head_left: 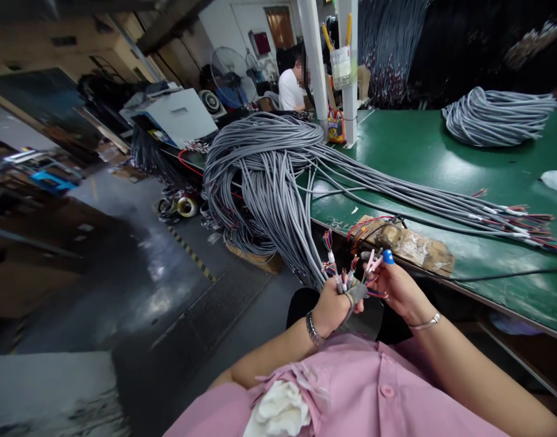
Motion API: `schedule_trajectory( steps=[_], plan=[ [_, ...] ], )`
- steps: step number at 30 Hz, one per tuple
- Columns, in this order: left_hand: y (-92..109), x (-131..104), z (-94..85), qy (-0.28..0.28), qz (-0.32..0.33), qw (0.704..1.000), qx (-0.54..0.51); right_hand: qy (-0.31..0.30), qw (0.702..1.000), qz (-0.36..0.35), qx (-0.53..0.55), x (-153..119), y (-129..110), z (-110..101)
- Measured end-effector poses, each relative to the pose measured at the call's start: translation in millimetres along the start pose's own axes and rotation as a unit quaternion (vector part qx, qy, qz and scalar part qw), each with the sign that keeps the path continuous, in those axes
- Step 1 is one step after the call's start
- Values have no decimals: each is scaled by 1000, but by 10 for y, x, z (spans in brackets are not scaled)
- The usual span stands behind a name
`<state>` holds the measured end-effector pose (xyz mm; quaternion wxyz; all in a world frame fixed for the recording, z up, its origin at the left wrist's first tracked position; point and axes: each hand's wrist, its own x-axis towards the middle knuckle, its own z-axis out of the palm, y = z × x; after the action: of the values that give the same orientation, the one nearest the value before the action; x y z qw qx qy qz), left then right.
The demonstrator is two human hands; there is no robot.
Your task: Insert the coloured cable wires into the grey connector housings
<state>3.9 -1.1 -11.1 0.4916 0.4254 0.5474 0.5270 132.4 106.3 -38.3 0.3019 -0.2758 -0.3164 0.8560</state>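
Spilling over the edge of the green table (396, 145), a thick bundle of grey cables (269, 176) hangs left of the left hand (333, 306), which is closed around cable ends (344, 283) with coloured wires fanned out. Next, the right hand (396, 290) curls beside a small pale-pink object (373, 262), its grip unclear. A worn wooden block (408, 244) and, farther right, a cable coil (497, 118) lie beyond.

I record a cable-assembly workshop: grey multicore cables (264, 136) heaped at eleven o'clock, hanging cable bundles (387, 48) at one, a green workbench (401, 145) at two, hazard-striped floor marking (191, 254) at nine.
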Motion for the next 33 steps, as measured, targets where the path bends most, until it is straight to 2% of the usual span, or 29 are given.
schedule_trajectory(
  steps=[3, 10, 18, 23, 29, 33],
  plan=[
    [-15, 10, 12, 5, -2, 1000, 13, 14, 1000, 1, 16, 12, 18, 23],
    [-51, 14, 2, 4, -10, 1000, 23, 75, 994, -70, 29, 60, 52, 106],
    [16, -45, -30, 0, 0, 1000, 10, 25, 999, -30, 15, -39, 35, 148],
    [77, -106, -105, -28, -8, 999, 20, 7, 1000, -18, 24, -44, 23, 100],
    [128, -22, -121, -65, -52, 996, -35, 34, 998, -57, -16, -19, 50, 61],
    [153, 60, -82, -72, -55, 994, -52, 114, 974, -171, -93, -48, 111, 54]
  ],
)
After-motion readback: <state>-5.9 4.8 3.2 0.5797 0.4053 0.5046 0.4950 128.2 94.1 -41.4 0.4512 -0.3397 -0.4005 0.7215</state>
